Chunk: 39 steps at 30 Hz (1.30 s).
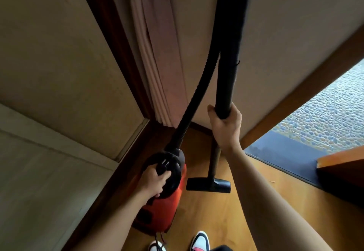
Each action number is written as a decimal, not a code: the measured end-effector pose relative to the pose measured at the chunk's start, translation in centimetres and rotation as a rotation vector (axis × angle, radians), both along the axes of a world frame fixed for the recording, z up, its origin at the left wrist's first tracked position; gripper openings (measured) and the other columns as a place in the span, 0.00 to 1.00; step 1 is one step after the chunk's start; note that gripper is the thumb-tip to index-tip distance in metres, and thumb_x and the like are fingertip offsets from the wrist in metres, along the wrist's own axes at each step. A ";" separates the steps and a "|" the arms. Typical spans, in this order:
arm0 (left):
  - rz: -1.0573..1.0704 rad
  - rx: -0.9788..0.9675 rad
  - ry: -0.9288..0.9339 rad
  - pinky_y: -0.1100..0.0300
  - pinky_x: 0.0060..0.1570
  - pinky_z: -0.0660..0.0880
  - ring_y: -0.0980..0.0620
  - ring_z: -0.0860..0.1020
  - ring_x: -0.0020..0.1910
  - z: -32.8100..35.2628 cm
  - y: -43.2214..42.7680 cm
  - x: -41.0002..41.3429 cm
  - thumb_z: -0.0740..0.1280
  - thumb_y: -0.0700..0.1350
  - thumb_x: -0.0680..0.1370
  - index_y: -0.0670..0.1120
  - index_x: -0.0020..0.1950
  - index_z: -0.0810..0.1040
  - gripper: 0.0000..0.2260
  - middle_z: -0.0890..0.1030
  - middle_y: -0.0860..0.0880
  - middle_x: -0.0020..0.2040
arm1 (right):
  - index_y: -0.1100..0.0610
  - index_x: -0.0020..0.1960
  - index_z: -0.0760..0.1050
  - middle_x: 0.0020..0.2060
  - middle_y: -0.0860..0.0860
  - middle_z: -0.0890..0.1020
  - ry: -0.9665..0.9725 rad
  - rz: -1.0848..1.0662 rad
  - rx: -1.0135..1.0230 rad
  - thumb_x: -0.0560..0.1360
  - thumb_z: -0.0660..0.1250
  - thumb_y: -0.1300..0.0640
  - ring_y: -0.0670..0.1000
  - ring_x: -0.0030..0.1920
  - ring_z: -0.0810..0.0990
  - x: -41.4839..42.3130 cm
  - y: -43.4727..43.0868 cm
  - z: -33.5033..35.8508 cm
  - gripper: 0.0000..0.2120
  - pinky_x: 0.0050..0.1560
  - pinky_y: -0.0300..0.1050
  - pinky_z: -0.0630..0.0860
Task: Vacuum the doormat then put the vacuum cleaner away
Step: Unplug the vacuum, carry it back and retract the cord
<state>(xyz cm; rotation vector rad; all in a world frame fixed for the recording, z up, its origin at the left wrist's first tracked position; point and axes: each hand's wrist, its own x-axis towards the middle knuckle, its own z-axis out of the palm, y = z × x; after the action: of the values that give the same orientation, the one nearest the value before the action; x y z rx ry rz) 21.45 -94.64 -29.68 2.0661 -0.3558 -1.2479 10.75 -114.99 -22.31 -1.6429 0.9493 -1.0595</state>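
Forearms [271,197] are bare; the sneakers [201,241] are white with red and black panels.

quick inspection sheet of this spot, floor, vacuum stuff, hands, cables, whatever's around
surface: wooden floor, glossy
job's things: orange vacuum cleaner upright near the wall; black wand raised; floor nozzle down by the floor; dark mat at the doorway
clutter: nothing seen
hands: left hand grips the vacuum cleaner's top handle; right hand grips the wand
cables: black hose runs up from the vacuum cleaner; thin cord hangs below it
surroundings: curtain, pebbled ground outside, shoes
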 end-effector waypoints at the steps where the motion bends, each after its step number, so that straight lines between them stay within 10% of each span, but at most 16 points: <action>1: 0.008 -0.003 0.005 0.63 0.20 0.63 0.55 0.65 0.18 -1.6 -0.1 0.2 0.67 0.43 0.79 0.47 0.39 0.73 0.09 0.68 0.54 0.22 | 0.47 0.39 0.69 0.30 0.43 0.72 -0.005 0.004 0.003 0.75 0.72 0.64 0.43 0.30 0.72 0.4 -0.2 -1.2 0.17 0.32 0.35 0.71; 18: 0.019 -0.067 -0.020 0.64 0.19 0.62 0.56 0.63 0.17 -28.1 -4.9 1.4 0.66 0.42 0.79 0.45 0.44 0.75 0.05 0.68 0.53 0.24 | 0.53 0.41 0.71 0.31 0.49 0.74 -0.102 -0.095 -0.093 0.77 0.72 0.56 0.43 0.28 0.71 3.7 -4.0 -20.4 0.11 0.27 0.35 0.69; 29: 0.031 -0.113 -0.015 0.65 0.18 0.61 0.56 0.61 0.16 -34.6 -7.5 0.3 0.65 0.40 0.78 0.47 0.39 0.70 0.09 0.66 0.53 0.22 | 0.61 0.54 0.73 0.45 0.63 0.81 -0.153 -0.044 -0.202 0.76 0.72 0.60 0.54 0.42 0.81 3.7 -7.1 -23.8 0.10 0.43 0.52 0.81; 39: 0.002 -0.152 0.006 0.65 0.20 0.61 0.55 0.60 0.17 -36.8 -8.8 -0.2 0.64 0.38 0.79 0.45 0.38 0.70 0.09 0.65 0.52 0.22 | 0.64 0.48 0.76 0.34 0.62 0.78 -0.125 -0.045 0.031 0.76 0.72 0.56 0.54 0.32 0.77 4.4 -7.5 -28.9 0.12 0.34 0.62 0.79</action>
<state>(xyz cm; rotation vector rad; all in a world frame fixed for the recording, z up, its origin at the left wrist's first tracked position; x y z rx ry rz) 21.25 -103.47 -66.47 1.9324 -0.4324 -1.1884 15.11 -122.52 -51.16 -1.5178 0.9195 -1.1588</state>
